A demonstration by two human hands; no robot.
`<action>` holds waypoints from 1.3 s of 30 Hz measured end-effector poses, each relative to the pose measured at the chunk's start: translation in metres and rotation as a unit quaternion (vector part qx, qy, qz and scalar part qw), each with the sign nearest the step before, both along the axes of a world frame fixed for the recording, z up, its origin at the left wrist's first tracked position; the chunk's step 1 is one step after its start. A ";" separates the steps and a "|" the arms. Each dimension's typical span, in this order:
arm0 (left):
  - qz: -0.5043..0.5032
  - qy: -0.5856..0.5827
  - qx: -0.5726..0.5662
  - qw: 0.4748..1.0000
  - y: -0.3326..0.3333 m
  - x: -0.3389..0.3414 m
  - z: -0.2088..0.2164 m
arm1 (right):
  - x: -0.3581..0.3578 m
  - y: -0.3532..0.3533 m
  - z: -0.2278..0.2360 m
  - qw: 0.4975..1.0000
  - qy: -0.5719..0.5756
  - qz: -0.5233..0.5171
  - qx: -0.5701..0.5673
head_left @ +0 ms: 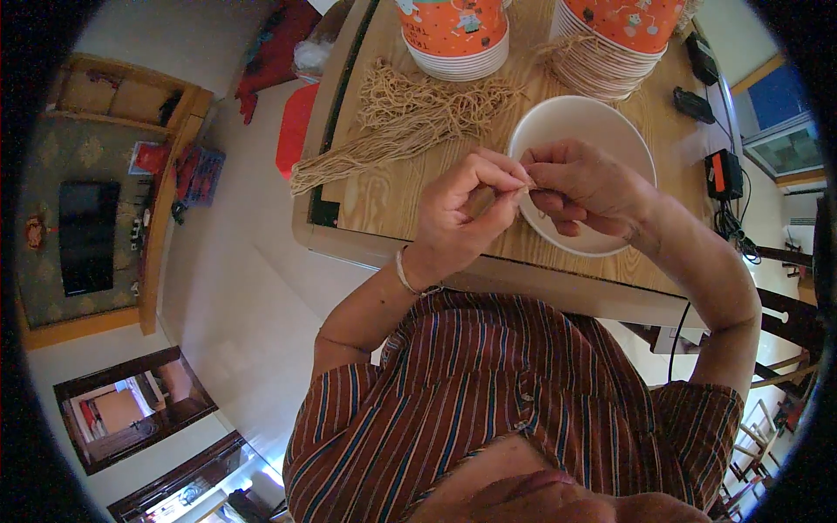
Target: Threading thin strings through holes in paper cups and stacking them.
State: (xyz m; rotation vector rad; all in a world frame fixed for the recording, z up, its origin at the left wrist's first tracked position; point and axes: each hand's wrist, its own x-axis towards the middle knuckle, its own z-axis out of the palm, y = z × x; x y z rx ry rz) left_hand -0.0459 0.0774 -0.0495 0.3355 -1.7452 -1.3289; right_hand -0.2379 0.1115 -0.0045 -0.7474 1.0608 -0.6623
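My left hand [466,207] and my right hand [591,181] meet over the near left rim of a white round bucket [615,122]. Both are closed, thumb pinched against forefinger, with the fingertips almost touching. Whatever lies between them is tiny and pale, too small to name. The other fingers of my right hand curl over the bucket's mouth. A loose bundle of tan twine strands [418,122] spreads across the wooden table [370,205], beyond my left hand. More tan strands [571,52] hang against a stack of orange-printed buckets [615,26] behind the white one.
Another stack of orange buckets [455,39] stands at the table's far side. Black adapters [695,105], a black and orange box [724,176] and cables [737,231] line the right edge. A red stool [296,126] is left of the table.
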 end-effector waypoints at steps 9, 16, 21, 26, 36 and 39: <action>0.011 0.013 0.026 1.000 0.001 -0.003 -0.003 | -0.001 -0.002 0.004 1.000 0.004 0.020 0.004; -0.057 -0.018 0.164 0.985 0.001 0.006 0.008 | -0.001 -0.001 0.004 1.000 -0.009 0.014 0.004; -0.029 -0.040 0.110 0.993 -0.003 0.008 0.010 | 0.000 -0.002 0.007 1.000 0.005 0.020 0.007; -0.029 -0.001 0.100 0.995 -0.006 0.010 -0.002 | 0.000 0.000 0.005 1.000 -0.002 0.005 0.009; 0.013 0.042 0.150 0.988 -0.003 0.017 -0.009 | 0.001 0.000 0.004 0.999 0.048 -0.001 -0.013; 0.029 0.018 0.088 0.995 -0.002 0.017 -0.004 | 0.000 -0.001 0.001 0.996 0.082 -0.004 -0.041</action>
